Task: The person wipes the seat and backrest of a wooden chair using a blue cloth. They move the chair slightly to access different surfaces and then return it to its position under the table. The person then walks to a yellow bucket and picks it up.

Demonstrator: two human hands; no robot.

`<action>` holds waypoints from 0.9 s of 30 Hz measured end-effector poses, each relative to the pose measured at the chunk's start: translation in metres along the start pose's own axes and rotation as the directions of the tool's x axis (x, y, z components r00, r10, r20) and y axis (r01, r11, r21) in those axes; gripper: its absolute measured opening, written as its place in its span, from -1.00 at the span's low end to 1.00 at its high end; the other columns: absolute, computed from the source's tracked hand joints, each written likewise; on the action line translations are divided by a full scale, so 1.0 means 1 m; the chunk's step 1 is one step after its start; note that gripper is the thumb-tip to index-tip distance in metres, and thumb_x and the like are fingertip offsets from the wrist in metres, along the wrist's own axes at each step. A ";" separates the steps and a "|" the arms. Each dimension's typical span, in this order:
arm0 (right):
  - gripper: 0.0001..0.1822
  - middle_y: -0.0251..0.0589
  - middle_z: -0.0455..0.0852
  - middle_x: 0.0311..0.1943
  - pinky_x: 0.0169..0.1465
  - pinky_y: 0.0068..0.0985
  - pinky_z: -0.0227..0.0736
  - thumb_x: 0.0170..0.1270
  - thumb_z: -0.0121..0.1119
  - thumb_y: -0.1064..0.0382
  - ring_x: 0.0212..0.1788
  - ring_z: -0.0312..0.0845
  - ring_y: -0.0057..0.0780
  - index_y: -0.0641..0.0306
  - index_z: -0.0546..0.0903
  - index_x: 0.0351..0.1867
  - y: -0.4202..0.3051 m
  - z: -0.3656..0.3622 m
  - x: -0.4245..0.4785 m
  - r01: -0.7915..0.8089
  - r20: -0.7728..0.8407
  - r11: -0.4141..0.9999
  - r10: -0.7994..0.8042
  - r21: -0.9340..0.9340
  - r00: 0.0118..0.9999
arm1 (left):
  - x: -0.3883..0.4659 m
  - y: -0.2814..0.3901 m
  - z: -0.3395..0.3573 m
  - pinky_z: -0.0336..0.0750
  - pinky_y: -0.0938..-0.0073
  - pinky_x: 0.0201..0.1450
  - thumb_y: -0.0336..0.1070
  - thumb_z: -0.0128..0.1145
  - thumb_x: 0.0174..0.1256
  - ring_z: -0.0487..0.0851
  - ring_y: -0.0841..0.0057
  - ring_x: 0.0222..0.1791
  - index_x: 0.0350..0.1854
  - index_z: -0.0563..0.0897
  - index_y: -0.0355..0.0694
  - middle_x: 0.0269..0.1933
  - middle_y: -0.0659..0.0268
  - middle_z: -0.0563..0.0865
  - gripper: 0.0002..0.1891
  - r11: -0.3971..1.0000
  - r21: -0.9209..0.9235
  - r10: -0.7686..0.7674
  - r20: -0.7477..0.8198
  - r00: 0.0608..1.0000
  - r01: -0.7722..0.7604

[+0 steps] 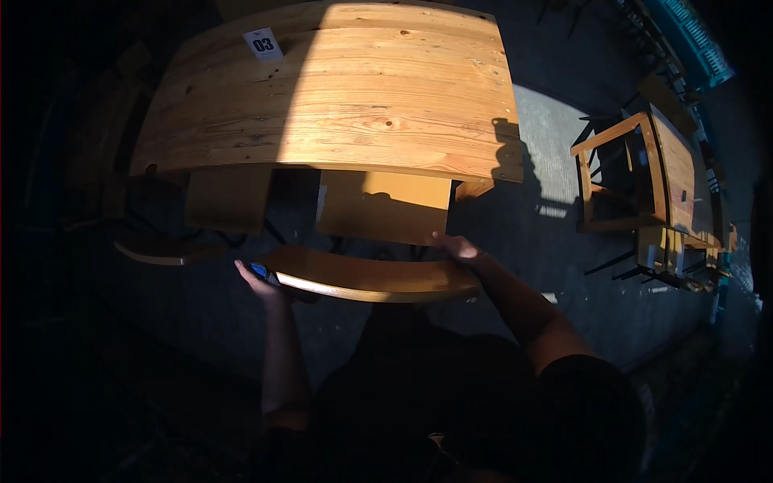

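Observation:
A chair with a curved wooden backrest (374, 276) and a flat seat (386, 208) stands right before me, its seat partly under the table's near edge. My right hand (462, 249) grips the right end of the backrest. At the left end, my left hand (259, 282) is against the backrest, with a small dark-blue object (259, 270) between its thumb and the wood. What that object is I cannot tell. The pine table (392, 90) fills the upper middle, half in sun and half in shade.
On the tabletop stands a white number card (263, 44). Left of my chair is a second chair, with its backrest (169, 250) in shadow. Further right are another wooden table (682, 175) and several chairs on the concrete floor (543, 115). Teal crates (694, 42) lie beyond.

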State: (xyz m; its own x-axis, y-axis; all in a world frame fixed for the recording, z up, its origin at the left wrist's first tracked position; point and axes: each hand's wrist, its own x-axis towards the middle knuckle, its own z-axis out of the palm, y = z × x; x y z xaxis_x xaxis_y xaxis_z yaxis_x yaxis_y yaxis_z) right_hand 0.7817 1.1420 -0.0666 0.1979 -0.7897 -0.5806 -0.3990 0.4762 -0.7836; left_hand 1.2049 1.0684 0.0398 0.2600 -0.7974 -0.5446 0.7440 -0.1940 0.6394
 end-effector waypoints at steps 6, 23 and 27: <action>-0.25 0.13 0.48 0.23 0.15 -0.16 0.53 0.44 -0.11 -0.23 0.12 0.57 -0.11 0.33 0.21 0.42 -0.100 0.033 -0.124 -0.183 -0.030 0.581 0.338 0.793 0.941 | 0.013 -0.020 -0.026 0.51 0.44 -0.02 -0.18 0.30 0.33 0.61 0.48 -0.17 0.02 0.36 -0.49 -0.13 0.09 0.63 -0.49 0.727 0.582 0.450 -0.001 0.893 -0.366; -0.14 0.16 0.52 0.15 0.19 -0.12 0.46 0.24 0.02 -0.28 0.15 0.51 -0.04 0.53 0.34 0.27 -0.092 0.062 -0.120 0.098 -0.224 0.401 0.281 0.911 0.933 | -0.022 -0.009 -0.007 0.38 0.26 0.20 0.10 0.19 0.36 0.56 0.14 0.07 0.29 0.18 -0.44 0.07 -0.16 0.53 -0.23 0.374 0.874 0.358 0.173 0.918 -0.311; -0.50 -0.03 0.57 0.12 0.19 -0.14 0.46 0.38 0.09 0.01 0.13 0.53 -0.32 0.19 0.41 0.25 -0.060 0.047 -0.124 -0.002 -0.098 0.210 0.466 0.978 0.879 | -0.004 0.037 -0.043 0.43 0.26 0.09 0.10 0.13 0.40 0.61 0.15 0.00 0.16 0.32 -0.40 -0.03 -0.10 0.61 -0.37 0.489 0.796 0.057 0.379 0.924 -0.356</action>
State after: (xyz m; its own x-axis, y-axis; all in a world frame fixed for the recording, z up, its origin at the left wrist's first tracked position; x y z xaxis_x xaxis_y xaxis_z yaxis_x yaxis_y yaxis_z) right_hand 0.8234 1.2292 0.0422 -0.0997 -0.5104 -0.8541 0.7913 0.4797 -0.3790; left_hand 1.2580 1.0891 0.0420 0.0495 -0.9640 -0.2611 -0.2192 -0.2656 0.9389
